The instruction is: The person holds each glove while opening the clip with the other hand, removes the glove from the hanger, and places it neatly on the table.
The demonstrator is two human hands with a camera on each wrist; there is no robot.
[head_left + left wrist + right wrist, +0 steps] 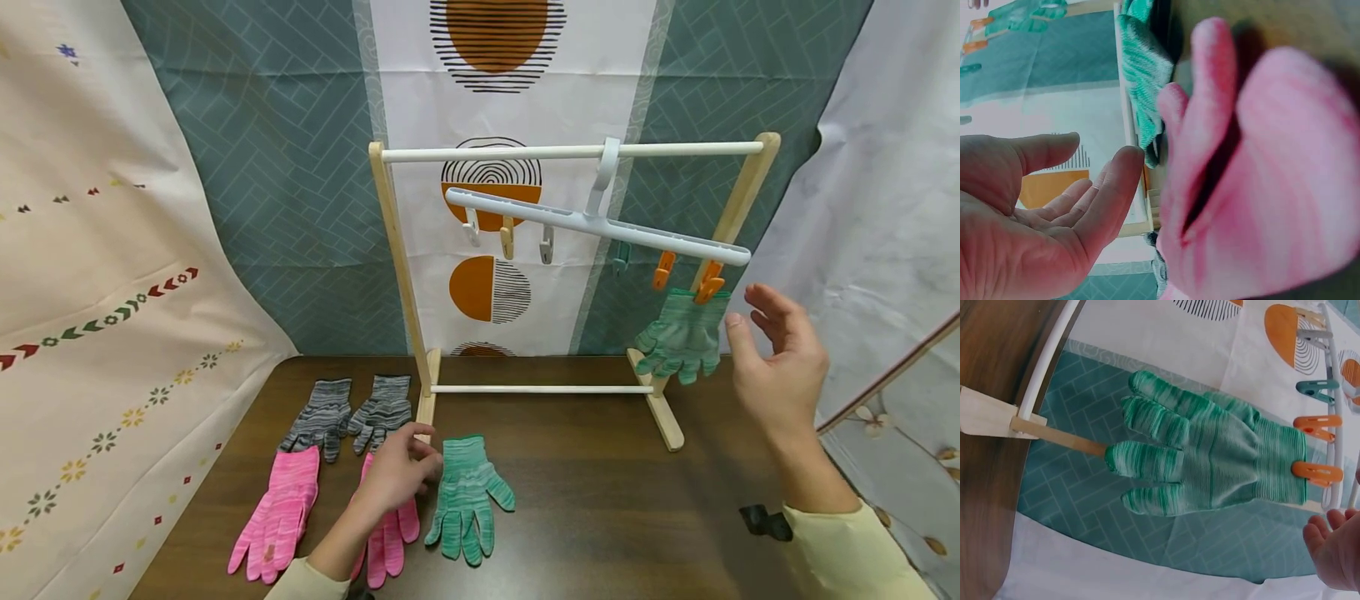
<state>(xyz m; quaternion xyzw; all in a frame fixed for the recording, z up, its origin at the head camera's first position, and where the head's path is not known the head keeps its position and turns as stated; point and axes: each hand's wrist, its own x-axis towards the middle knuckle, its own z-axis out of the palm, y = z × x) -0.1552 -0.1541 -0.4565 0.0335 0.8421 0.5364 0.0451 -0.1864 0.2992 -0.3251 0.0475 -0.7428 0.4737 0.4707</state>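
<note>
A green glove hangs fingers-down from the right end of a white hanger, held at its cuff by an orange clip. My right hand is just right of that glove, fingers loosely bent and holding nothing. On the table lies a second green glove, palm flat, fingers toward me. My left hand hovers left of it, above a pink glove that it partly hides. The left wrist view shows the left thumb and fingers apart, with nothing between them.
The hanger hooks over the top bar of a wooden rack and tilts down to the right. More clips hang along it. Another pink glove and two grey gloves lie on the table's left side. Patterned cloths surround the table.
</note>
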